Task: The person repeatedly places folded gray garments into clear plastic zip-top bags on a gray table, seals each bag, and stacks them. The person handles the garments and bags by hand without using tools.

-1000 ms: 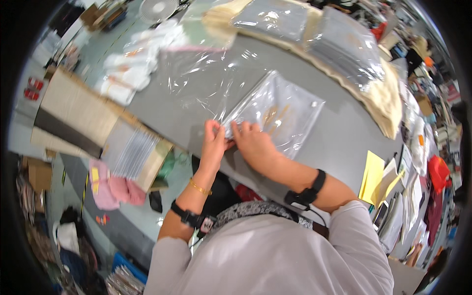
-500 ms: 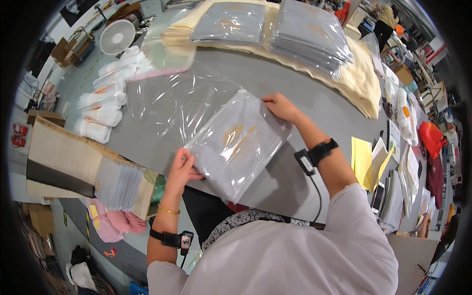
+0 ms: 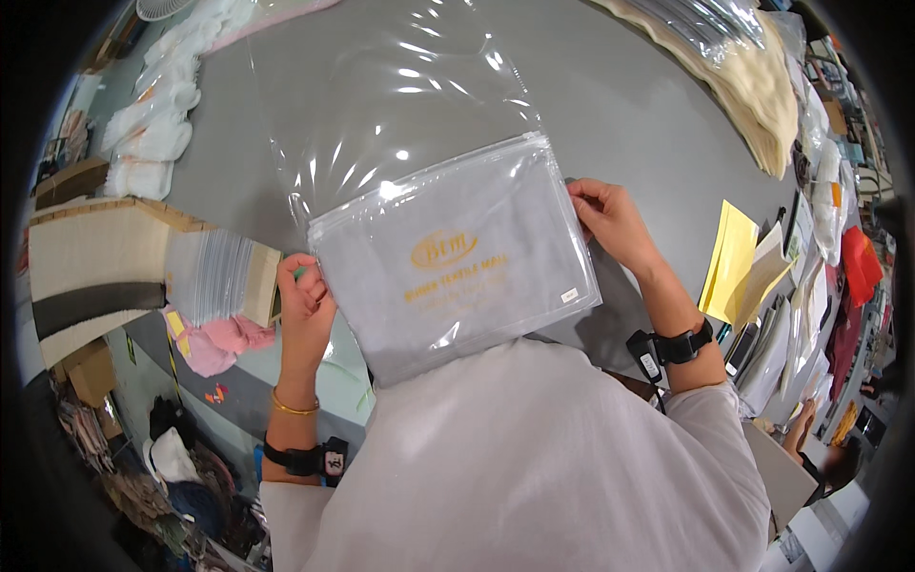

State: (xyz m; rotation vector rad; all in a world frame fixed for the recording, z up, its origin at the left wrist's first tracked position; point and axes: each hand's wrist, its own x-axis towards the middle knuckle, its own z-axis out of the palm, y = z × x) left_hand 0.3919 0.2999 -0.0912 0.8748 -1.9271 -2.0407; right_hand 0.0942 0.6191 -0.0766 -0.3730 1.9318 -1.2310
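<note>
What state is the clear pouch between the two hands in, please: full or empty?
Full: grey material shows through the clear pouch, spreading nearly to its edges.

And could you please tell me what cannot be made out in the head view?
In the head view:
Fan: mostly cut off by the top edge.
Bagged stack: cut off by that edge.
Grey packet: underside hidden by its upper face.
White label: print too small to read.

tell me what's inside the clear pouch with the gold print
What looks like grey cloth shows through the clear pouch. Its underside and any inner layers are covered.
</note>
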